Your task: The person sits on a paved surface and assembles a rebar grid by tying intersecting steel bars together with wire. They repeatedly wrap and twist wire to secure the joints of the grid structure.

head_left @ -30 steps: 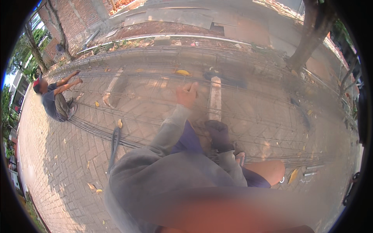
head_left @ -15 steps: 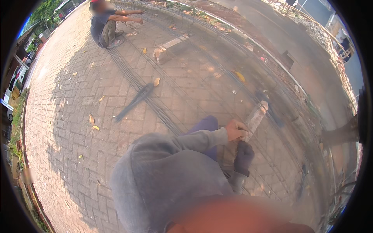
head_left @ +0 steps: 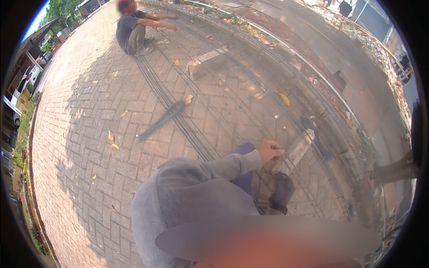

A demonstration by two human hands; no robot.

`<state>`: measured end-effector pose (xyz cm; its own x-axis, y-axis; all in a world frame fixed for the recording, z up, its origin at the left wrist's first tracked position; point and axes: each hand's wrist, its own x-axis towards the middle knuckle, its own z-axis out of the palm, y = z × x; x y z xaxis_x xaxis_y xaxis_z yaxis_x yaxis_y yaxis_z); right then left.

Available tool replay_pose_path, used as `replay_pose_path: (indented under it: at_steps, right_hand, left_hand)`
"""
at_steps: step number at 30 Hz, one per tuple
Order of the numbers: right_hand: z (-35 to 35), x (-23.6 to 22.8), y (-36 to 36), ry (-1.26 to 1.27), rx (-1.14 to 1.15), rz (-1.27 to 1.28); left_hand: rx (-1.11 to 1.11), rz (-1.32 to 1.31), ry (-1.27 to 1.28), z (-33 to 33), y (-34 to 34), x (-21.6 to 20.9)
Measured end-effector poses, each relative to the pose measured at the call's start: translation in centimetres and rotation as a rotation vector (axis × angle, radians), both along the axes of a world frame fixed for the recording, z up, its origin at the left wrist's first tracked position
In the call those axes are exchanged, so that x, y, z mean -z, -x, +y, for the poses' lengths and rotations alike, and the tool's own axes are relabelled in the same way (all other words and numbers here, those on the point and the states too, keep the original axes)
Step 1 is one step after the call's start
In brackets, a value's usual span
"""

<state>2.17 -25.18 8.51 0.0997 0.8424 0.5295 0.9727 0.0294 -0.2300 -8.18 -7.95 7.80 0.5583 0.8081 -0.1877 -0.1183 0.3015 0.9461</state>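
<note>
Ground: herringbone brick paving (head_left: pixel 98 156) is crossed by a ragged edge of shade.
Surroundings: the far side is bordered by rubble (head_left: pixel 357 31); a white vehicle (head_left: pixel 30 77) is seen at left.
Rods: long, thin steel rods (head_left: pixel 190 136) are stretched across the paving, some over a pale block (head_left: pixel 296 152) beside the hands; a dark wire bundle (head_left: pixel 163 119) is laid across them.
Left grip: the left hand (head_left: pixel 271 152) is held at a thin rod, fingers bent toward the thumb; whether anything is clamped cannot be told.
Right grip: the dark-gloved right hand (head_left: pixel 282 190) is held just below; its closure cannot be told.
Co-worker: a crouching person (head_left: pixel 129 29) is seen, arms outstretched.
Change: since a second ago, the left hand has been brought nearer the glove.
</note>
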Motion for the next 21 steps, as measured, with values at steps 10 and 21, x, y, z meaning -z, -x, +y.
replay_pose_path:
  at_steps: [10, 21]
  right_hand:
    - [0.0, -1.8, 1.3, 0.049, 0.247, 0.67]
    - [-0.4, 0.0, 1.1, 0.011, 0.424, 0.885]
  left_hand:
    - [-0.164, -0.067, 0.241, 0.3, -1.0, 1.5]
    - [0.0, -0.001, 0.22, 0.1, -1.2, 0.8]
